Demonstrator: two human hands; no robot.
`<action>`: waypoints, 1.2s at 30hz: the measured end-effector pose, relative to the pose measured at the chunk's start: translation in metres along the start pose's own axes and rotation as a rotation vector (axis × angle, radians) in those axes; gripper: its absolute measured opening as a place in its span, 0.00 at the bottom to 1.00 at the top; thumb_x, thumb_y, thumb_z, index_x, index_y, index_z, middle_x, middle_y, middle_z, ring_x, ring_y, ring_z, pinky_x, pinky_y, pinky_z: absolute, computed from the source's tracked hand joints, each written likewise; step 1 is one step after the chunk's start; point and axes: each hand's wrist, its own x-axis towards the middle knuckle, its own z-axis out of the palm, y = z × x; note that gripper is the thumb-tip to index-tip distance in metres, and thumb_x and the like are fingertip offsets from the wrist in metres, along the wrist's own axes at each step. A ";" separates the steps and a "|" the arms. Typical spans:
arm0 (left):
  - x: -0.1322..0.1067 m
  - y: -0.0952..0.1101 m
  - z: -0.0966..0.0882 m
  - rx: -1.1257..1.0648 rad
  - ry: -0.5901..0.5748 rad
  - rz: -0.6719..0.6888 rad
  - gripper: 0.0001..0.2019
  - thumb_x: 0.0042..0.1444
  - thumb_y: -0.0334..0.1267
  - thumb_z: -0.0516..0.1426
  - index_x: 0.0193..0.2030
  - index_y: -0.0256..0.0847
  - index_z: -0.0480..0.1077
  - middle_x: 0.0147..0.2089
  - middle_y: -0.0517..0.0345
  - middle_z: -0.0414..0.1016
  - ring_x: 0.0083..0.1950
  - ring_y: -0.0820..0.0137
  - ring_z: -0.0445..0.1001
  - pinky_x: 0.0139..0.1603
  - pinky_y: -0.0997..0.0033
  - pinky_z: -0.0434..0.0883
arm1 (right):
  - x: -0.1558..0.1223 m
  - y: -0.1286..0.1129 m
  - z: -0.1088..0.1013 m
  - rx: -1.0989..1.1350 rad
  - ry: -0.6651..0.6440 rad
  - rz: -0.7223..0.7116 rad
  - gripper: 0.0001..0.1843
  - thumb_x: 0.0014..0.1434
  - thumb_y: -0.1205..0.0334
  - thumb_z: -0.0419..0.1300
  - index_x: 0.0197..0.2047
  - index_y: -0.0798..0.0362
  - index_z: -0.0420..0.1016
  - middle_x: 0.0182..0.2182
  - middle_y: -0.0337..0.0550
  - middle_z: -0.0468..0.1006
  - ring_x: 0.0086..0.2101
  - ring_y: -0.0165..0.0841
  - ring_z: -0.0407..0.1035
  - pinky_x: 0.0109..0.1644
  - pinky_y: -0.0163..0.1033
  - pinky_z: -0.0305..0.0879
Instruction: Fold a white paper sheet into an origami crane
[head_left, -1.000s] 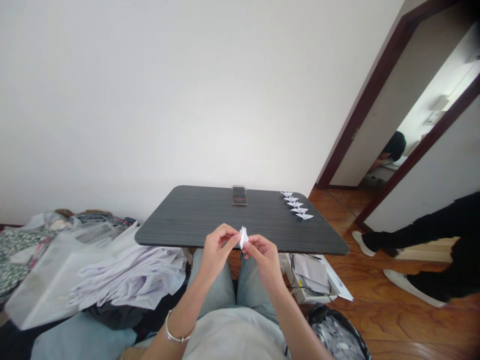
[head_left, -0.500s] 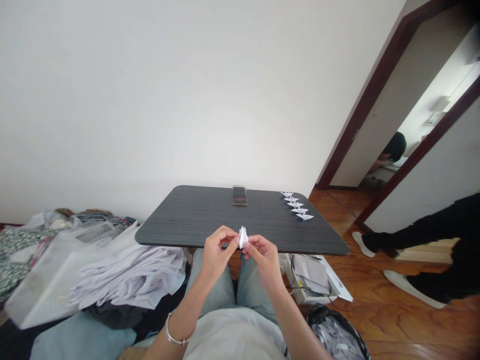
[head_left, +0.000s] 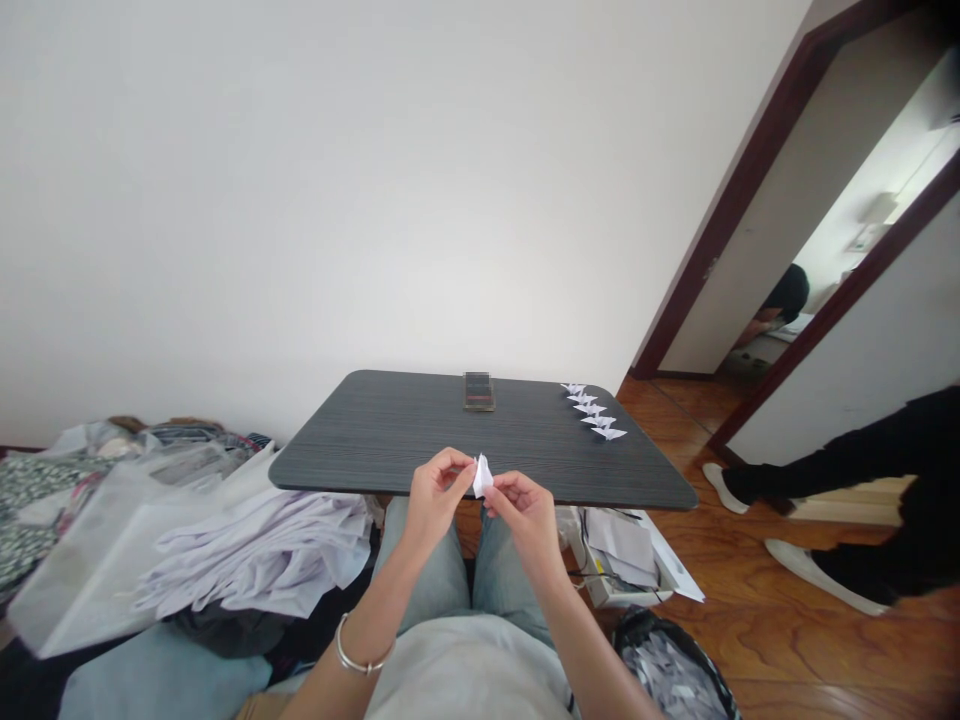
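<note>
A small white folded paper (head_left: 482, 477) with pointed tips is pinched between both hands, just above the near edge of the dark table (head_left: 390, 430). My left hand (head_left: 436, 492) grips its left side between thumb and fingertips. From the right, my right hand (head_left: 525, 505) pinches its lower corner the same way. On the table's right side stands a slanting row of several white folded paper cranes (head_left: 592, 409). A dark, flat phone-like object (head_left: 478, 391) lies near the wall.
Folded white cloth (head_left: 262, 550) and other fabric are heaped left of the table. A white box (head_left: 626, 560) with papers and cables sits on the floor at right, near a black-lined bin (head_left: 675, 665) of paper scraps. A person's legs (head_left: 840, 480) are farther right.
The folded paper has shifted slightly left and turned a little between my fingers. Both hands keep their pinch on it.
</note>
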 end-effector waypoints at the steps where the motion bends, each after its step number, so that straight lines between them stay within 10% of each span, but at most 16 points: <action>1: 0.000 0.000 0.000 0.003 0.003 0.005 0.08 0.50 0.39 0.58 0.25 0.36 0.69 0.26 0.59 0.68 0.30 0.72 0.66 0.32 0.75 0.65 | 0.000 0.001 0.000 -0.002 -0.002 0.001 0.08 0.48 0.59 0.66 0.27 0.54 0.74 0.19 0.37 0.72 0.21 0.28 0.65 0.25 0.33 0.63; 36: -0.005 0.000 0.005 -0.203 0.005 -0.141 0.13 0.43 0.35 0.63 0.37 0.37 0.67 0.24 0.63 0.71 0.26 0.75 0.71 0.30 0.75 0.68 | 0.003 0.002 0.000 0.009 0.001 0.011 0.11 0.48 0.55 0.65 0.26 0.54 0.73 0.19 0.36 0.72 0.21 0.28 0.65 0.25 0.33 0.64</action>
